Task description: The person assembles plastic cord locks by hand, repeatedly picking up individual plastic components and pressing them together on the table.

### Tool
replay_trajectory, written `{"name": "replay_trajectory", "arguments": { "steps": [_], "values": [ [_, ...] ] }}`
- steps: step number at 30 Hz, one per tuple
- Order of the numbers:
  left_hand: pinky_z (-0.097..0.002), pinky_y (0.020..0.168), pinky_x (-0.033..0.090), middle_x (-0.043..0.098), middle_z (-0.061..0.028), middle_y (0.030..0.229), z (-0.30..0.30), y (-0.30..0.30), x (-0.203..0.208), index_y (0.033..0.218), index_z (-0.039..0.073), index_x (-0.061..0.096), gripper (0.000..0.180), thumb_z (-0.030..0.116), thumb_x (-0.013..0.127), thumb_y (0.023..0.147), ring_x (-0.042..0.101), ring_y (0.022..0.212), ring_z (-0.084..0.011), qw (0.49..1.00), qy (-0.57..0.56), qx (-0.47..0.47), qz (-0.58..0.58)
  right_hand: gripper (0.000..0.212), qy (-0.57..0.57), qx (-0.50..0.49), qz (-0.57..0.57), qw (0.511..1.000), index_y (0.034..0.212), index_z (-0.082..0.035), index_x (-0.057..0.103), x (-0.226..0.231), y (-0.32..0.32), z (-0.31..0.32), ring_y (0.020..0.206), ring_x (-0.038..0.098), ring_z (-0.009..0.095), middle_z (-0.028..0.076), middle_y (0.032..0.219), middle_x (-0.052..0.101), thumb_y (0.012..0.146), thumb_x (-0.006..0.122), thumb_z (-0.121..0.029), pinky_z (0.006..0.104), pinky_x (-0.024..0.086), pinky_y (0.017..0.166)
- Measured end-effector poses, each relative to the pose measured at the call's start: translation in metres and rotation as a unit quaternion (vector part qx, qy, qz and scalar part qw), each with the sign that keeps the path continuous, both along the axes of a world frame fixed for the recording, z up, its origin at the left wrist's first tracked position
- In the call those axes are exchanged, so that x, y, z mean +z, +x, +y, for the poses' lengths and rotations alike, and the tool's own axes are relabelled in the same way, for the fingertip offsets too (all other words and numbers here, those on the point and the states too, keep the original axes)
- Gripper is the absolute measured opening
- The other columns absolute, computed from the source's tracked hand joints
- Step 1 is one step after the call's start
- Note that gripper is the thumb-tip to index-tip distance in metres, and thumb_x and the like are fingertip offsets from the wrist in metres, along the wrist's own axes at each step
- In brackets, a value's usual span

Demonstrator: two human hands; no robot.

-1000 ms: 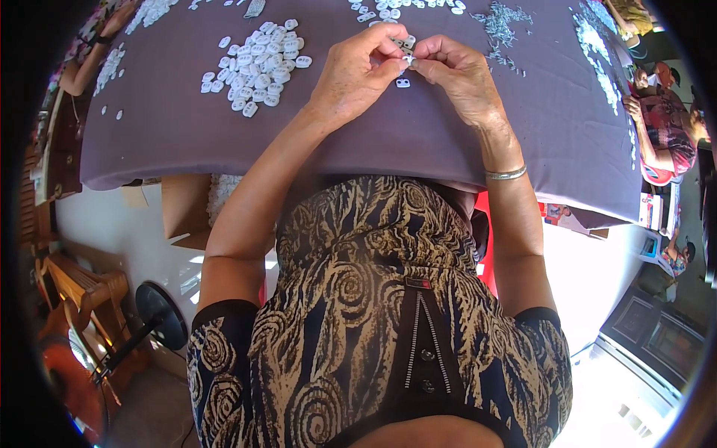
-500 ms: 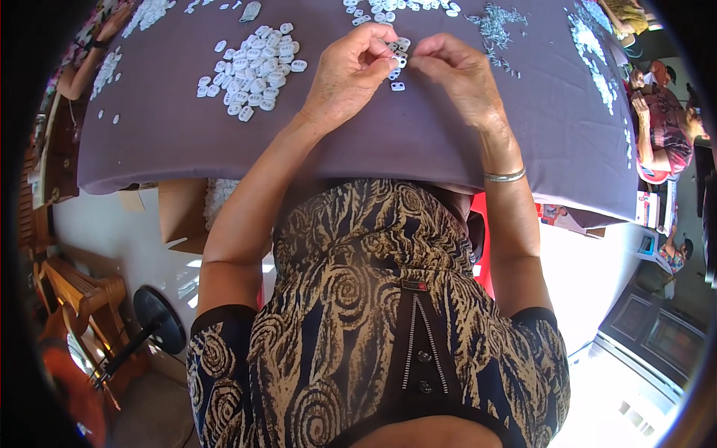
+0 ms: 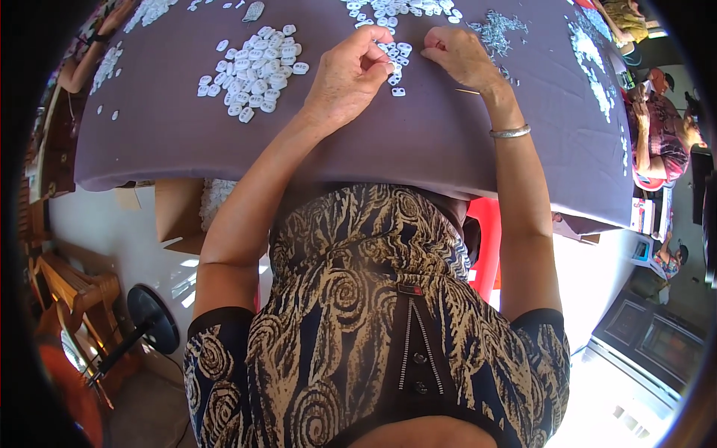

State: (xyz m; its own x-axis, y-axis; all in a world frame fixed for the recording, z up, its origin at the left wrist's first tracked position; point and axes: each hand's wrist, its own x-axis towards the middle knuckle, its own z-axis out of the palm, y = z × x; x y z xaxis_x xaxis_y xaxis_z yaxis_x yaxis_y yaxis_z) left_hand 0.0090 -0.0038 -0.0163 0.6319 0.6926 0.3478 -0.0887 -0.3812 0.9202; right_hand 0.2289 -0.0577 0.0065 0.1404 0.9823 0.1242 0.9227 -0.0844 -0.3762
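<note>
Near the far middle of the table, my left hand (image 3: pixel 351 75) is closed in a pinch on a small white plastic piece (image 3: pixel 390 67). Similar white pieces with dark holes (image 3: pixel 398 92) lie just beyond its fingertips. My right hand (image 3: pixel 461 58) hovers to the right, beside a heap of small grey metal bits (image 3: pixel 499 31). Its fingers are curled in, and whatever they may hold is hidden. A thin tan stick (image 3: pixel 468 91) shows beside the right wrist; whether it is held or lying on the cloth I cannot tell.
A pile of white oval plastic pieces (image 3: pixel 258 71) lies left of my hands on the purple cloth (image 3: pixel 388 145). More white pieces (image 3: pixel 403 7) lie at the far edge. Other people's arms (image 3: pixel 78 71) are at the left and right sides. An open cardboard box (image 3: pixel 178 213) stands below the table.
My right hand has moved right, away from the left hand and towards the metal bits. The thin stick has come into view. My left hand has stayed nearly still, still pinching.
</note>
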Motion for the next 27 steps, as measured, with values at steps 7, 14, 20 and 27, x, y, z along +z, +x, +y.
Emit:
{"name": "replay_trajectory", "arguments": {
  "steps": [7, 14, 20, 27],
  "values": [
    [-0.0263, 0.067, 0.051, 0.065, -0.0048, 0.079, -0.001, 0.002, 0.002, 0.112, 0.004, 0.056, 0.03, -0.001, 0.063, 0.083, 0.061, 0.071, -0.0114, 1.0, 0.009, 0.001, -0.021, 0.015, 0.077, 0.01, 0.154, 0.985, 0.093, 0.0, 0.064, -0.01, -0.005, 0.003, 0.069, 0.057, 0.013, 0.007, 0.08, 0.064, 0.088, 0.062, -0.014, 0.0287, 0.046, 0.063],
    [-0.0249, 0.065, 0.051, 0.065, -0.0044, 0.078, 0.002, 0.001, -0.001, 0.111, 0.003, 0.055, 0.031, -0.002, 0.064, 0.082, 0.06, 0.068, -0.0097, 0.999, -0.008, 0.011, -0.052, 0.013, 0.058, 0.062, 0.527, 0.846, 0.1, -0.001, 0.066, -0.001, -0.048, -0.011, 0.072, 0.047, 0.005, -0.001, 0.084, 0.061, 0.093, 0.061, -0.011, 0.0209, 0.039, 0.062],
    [-0.0247, 0.065, 0.051, 0.065, -0.0044, 0.078, 0.001, 0.002, 0.0, 0.111, 0.003, 0.055, 0.031, -0.002, 0.065, 0.082, 0.06, 0.068, -0.0094, 0.998, -0.005, 0.019, -0.059, 0.015, 0.08, 0.053, 0.551, 0.829, 0.099, -0.002, 0.068, -0.007, -0.055, -0.014, 0.073, 0.049, 0.006, -0.001, 0.085, 0.062, 0.092, 0.064, -0.015, 0.022, 0.041, 0.065],
    [-0.0248, 0.065, 0.051, 0.065, -0.0041, 0.078, 0.001, 0.001, 0.001, 0.11, 0.003, 0.055, 0.03, -0.001, 0.065, 0.082, 0.06, 0.068, -0.0093, 0.999, 0.011, 0.021, -0.037, 0.018, 0.076, 0.063, 0.551, 0.828, 0.1, -0.003, 0.069, -0.009, -0.053, -0.014, 0.073, 0.05, 0.006, -0.002, 0.083, 0.062, 0.091, 0.066, -0.019, 0.0225, 0.042, 0.067]
  ]
}}
